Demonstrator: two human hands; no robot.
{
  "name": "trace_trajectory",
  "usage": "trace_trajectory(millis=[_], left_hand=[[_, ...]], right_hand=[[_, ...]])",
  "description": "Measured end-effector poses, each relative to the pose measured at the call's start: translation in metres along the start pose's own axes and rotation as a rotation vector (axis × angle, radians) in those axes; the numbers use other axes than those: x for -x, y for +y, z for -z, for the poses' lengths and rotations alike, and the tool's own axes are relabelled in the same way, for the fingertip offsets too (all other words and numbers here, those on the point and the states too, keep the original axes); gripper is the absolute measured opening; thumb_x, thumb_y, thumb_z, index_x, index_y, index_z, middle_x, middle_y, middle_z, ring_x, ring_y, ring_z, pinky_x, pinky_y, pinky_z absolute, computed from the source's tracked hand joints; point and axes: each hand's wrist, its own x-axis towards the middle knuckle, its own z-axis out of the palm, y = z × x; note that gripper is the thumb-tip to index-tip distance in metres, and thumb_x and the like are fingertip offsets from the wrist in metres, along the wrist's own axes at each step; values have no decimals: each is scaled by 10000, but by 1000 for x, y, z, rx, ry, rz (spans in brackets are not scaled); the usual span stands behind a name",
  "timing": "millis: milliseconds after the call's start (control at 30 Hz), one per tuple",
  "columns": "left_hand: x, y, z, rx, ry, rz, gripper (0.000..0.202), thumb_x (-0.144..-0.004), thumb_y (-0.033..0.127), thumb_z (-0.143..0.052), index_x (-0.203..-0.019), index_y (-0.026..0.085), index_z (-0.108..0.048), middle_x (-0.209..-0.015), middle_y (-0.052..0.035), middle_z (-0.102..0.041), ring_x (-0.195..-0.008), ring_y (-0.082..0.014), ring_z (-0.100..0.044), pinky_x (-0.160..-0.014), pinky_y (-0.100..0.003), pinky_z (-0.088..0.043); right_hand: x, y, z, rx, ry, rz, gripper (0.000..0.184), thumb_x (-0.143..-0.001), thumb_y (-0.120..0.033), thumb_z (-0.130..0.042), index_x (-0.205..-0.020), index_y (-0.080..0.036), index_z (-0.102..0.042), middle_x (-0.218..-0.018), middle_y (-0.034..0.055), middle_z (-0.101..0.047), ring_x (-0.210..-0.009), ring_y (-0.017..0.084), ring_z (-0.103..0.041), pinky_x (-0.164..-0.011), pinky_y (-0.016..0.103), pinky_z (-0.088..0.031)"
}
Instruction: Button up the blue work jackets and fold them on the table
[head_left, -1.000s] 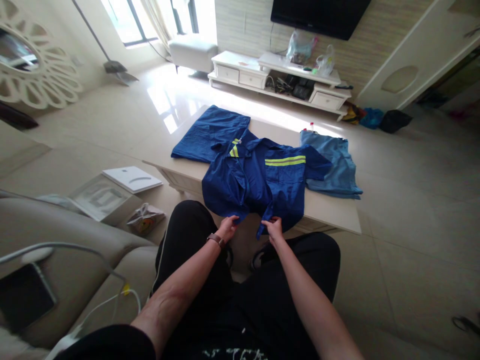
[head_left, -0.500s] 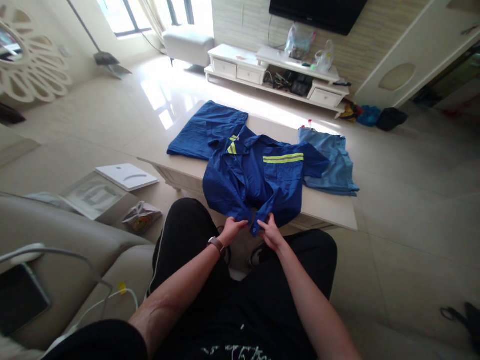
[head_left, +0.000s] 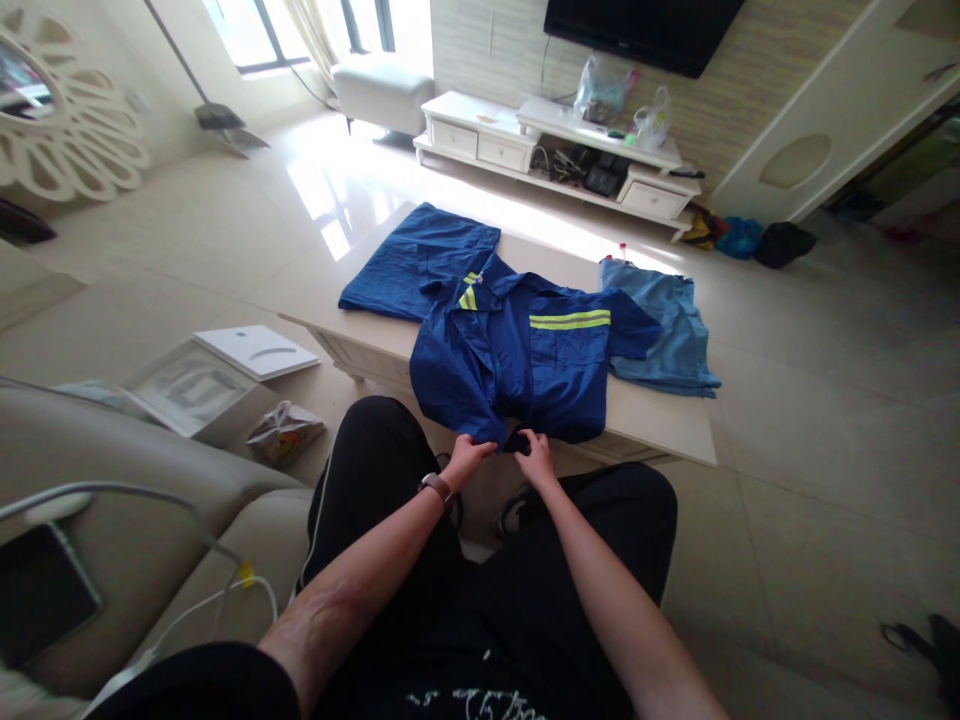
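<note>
A royal-blue work shirt with yellow-green reflective stripes lies spread on a cream low table, its lower edge drawn in at the table's near side. My left hand pinches that lower edge, and my right hand holds it a little further right. A dark gap in the fabric shows between my hands. Folded navy work trousers lie beyond the shirt, partly under its collar. To the right, a paler blue garment lies partly under the shirt's sleeve.
A small bottle stands at the table's far edge. A white TV cabinet holds plastic bags. On the left are a glass side table with a white board, a beige sofa with a tablet and cable, and a bag on the floor.
The shirt's hem flap that hung past the table edge has been drawn back up, and the lower edge now sits on the table. My hands stay at the hem, slightly further apart.
</note>
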Motion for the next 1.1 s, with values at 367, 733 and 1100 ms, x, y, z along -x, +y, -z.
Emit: trace_trajectory(millis=[367, 733, 1100], left_hand=[[2, -1, 2, -26, 37, 14, 246, -546, 239, -899, -673, 127, -721, -695, -60, -713, -619, -151, -608, -628, -274, -459], [-1, -8, 4, -37, 64, 32, 295, -539, 277, -911, -701, 134, -710, -718, -70, -718, -629, -147, -604, -618, -268, -458], [-3, -11, 5, -45, 90, 44, 277, -547, 239, -908, -711, 137, -709, -724, -65, -714, -642, -165, -628, -640, -287, -476]], right_hand=[[1, -5, 2, 781, -212, 56, 763, -941, -204, -566, -1640, -335, -290, -1275, 128, -641, -1124, 286, -681, -919, 367, -505], [0, -12, 7, 843, -124, 82, 807, -914, -213, -589, -1650, -307, -270, -1334, 150, -620, -1144, 310, -661, -919, 407, -485], [-5, -16, 9, 700, -18, 50, 519, -933, -215, -568, -1446, -192, -494, -1325, 153, -653, -1098, 283, -686, -912, 371, -488]])
